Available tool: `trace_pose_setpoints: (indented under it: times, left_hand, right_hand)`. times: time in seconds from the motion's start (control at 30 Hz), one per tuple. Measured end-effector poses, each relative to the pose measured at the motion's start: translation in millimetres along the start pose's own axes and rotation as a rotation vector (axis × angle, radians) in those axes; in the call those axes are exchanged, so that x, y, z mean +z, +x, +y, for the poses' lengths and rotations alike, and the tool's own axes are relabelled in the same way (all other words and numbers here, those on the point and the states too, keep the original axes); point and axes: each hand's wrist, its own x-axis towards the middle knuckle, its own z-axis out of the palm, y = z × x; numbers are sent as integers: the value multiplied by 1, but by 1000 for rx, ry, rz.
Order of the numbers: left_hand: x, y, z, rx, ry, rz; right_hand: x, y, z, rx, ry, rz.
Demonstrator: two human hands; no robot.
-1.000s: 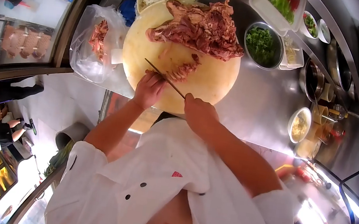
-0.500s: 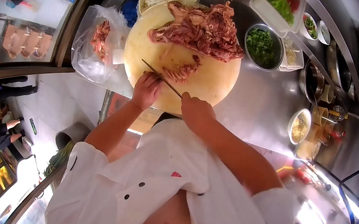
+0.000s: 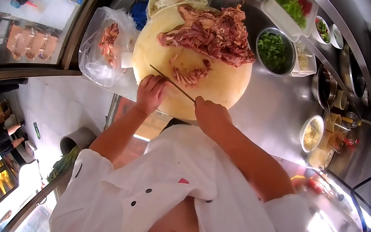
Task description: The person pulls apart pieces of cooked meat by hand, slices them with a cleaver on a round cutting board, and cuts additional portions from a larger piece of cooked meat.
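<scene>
A large pile of reddish meat (image 3: pixel 215 31) lies on the far part of a round yellowish board (image 3: pixel 228 86). Thin cut strips of meat (image 3: pixel 191 76) are near the board's middle. My right hand (image 3: pixel 212 115) is wrapped round the handle of a knife (image 3: pixel 171 82), whose thin blade runs up and left across the near part of the board. My left hand (image 3: pixel 151 92) rests at the board's near left edge beside the blade, its fingers curled together; whatever lies under them is hidden.
Left of the board, a clear plastic bag (image 3: pixel 104 51) holds more meat. At the right are a metal bowl of chopped greens (image 3: pixel 275 51), a white bowl (image 3: pixel 311 134) and a tray of lettuce (image 3: pixel 290 9). Two people stand in the background at far left.
The whole view has shifted slightly, moving the board right in the picture. My left hand sits a little farther left along the board's near edge. The background people have changed position.
</scene>
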Motion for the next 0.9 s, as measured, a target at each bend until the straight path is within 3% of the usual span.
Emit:
trace_pose_setpoints:
  times: [0.3, 0.47, 0.7, 0.9]
  left_hand:
    - [5, -6, -12, -9, -32, 10]
    - [3, -5, -10, -34, -48, -13]
    - [6, -9, -11, -67, -44, 35]
    - [7, -13, -14, -94, -52, 16]
  right_hand:
    - [-18, 4, -22, -18, -5, -49]
    - [22, 49, -15, -48, -99, -29]
    - [-12, 29, -16, -51, -77, -70]
    - [18, 48, -20, -41, -63, -63]
